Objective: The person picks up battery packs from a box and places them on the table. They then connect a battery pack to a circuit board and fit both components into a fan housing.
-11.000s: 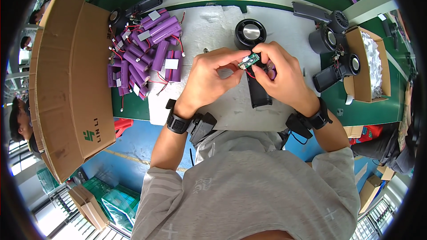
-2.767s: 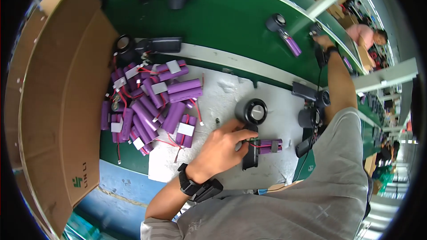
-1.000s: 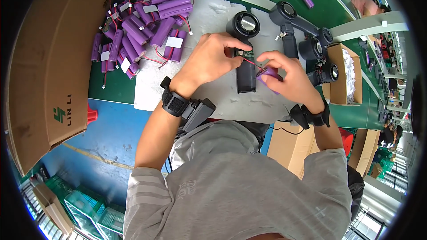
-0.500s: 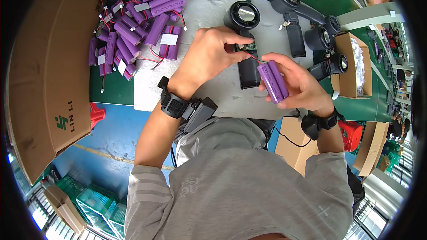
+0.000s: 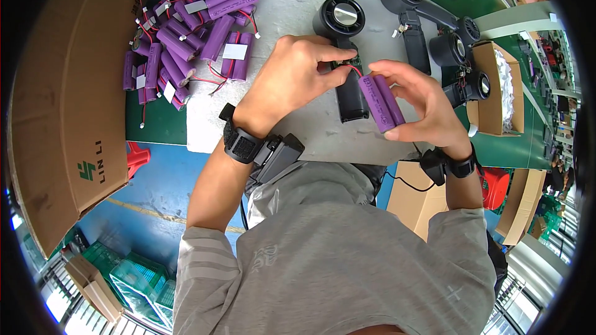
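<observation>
Head view: my right hand [image 5: 422,108] grips the purple battery pack [image 5: 380,102], rigid, smooth, best held around its barrels, at three o'clock of the black fan body [image 5: 347,56], where my left hand [image 5: 292,77] pinches its thin, fragile red lead.

Two hands [image 5: 292,74] [image 5: 422,102], one held purple twin-cell battery pack [image 5: 380,102], about five black fan housings [image 5: 345,49].
</observation>
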Action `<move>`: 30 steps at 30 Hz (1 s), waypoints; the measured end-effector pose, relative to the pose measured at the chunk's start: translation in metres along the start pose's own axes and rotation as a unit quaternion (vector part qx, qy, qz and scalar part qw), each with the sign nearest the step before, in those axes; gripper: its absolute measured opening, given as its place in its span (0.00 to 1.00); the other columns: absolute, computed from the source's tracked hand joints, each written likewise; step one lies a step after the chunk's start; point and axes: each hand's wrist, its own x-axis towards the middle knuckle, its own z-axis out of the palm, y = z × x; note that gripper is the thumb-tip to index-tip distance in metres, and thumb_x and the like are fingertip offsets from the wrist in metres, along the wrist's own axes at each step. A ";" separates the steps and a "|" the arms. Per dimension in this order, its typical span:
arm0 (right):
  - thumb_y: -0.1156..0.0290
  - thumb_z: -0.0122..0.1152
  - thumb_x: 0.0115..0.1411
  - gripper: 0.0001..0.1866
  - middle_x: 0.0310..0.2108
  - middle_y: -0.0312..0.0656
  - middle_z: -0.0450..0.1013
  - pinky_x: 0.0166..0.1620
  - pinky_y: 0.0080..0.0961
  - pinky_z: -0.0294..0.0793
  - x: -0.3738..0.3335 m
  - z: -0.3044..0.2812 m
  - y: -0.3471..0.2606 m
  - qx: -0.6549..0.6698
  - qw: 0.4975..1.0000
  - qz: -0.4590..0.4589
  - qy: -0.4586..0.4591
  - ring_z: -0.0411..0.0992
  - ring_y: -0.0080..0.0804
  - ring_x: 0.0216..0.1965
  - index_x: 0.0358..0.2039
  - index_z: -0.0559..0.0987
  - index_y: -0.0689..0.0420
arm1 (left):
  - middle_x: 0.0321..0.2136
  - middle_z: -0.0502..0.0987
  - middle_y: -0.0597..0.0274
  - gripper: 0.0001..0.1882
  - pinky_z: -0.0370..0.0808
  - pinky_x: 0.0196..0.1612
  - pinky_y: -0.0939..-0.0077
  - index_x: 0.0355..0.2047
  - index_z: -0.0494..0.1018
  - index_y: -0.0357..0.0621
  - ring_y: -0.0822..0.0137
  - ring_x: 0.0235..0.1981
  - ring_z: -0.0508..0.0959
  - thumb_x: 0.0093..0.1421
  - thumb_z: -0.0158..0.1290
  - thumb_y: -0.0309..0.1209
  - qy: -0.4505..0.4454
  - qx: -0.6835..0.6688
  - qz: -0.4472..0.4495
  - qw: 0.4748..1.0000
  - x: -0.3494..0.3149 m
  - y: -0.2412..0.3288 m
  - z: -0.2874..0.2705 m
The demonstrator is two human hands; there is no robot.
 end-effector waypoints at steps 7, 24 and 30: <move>0.77 0.74 0.38 0.42 0.50 0.38 0.69 0.48 0.24 0.68 0.010 0.010 0.022 -0.132 0.991 -0.026 -0.006 0.69 0.25 0.47 0.57 0.68 0.58 | 0.25 0.78 0.54 0.14 0.72 0.27 0.73 0.41 0.80 0.44 0.62 0.21 0.76 0.53 0.60 0.25 -0.013 -0.027 0.008 1.000 0.000 -0.002 -0.004; 0.78 0.75 0.37 0.35 0.52 0.45 0.71 0.48 0.29 0.76 0.007 0.031 0.025 -0.328 0.924 -0.173 0.099 0.74 0.36 0.47 0.51 0.76 0.61 | 0.31 0.80 0.50 0.13 0.75 0.30 0.70 0.42 0.80 0.44 0.53 0.27 0.80 0.55 0.59 0.24 -0.032 -0.017 0.026 0.999 0.000 -0.001 -0.008; 0.78 0.74 0.38 0.31 0.56 0.50 0.69 0.48 0.29 0.78 0.003 0.029 0.030 -0.358 0.908 -0.195 0.091 0.76 0.38 0.45 0.47 0.78 0.62 | 0.29 0.78 0.48 0.14 0.75 0.32 0.64 0.42 0.79 0.44 0.49 0.30 0.79 0.54 0.57 0.21 -0.031 -0.017 0.014 0.999 -0.001 -0.001 -0.007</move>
